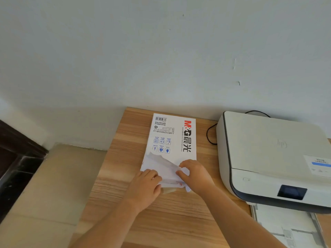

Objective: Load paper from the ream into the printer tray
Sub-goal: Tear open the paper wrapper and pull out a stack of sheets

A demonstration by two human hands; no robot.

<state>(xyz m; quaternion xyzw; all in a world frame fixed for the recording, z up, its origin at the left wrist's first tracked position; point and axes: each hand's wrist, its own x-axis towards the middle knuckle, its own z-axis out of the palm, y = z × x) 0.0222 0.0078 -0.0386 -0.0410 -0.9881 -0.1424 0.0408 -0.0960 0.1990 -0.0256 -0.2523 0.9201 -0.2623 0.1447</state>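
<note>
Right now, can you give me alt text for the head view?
Both hands work at the torn near end of the ream wrapper on a wooden table: the left hand and right hand pinch the loose flaps. A white printer sits to the right, its tray pulled out.

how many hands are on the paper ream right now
2. The left hand grips the torn wrapper at the near left corner of the ream; the right hand pinches the wrapper at its near right corner.
</note>
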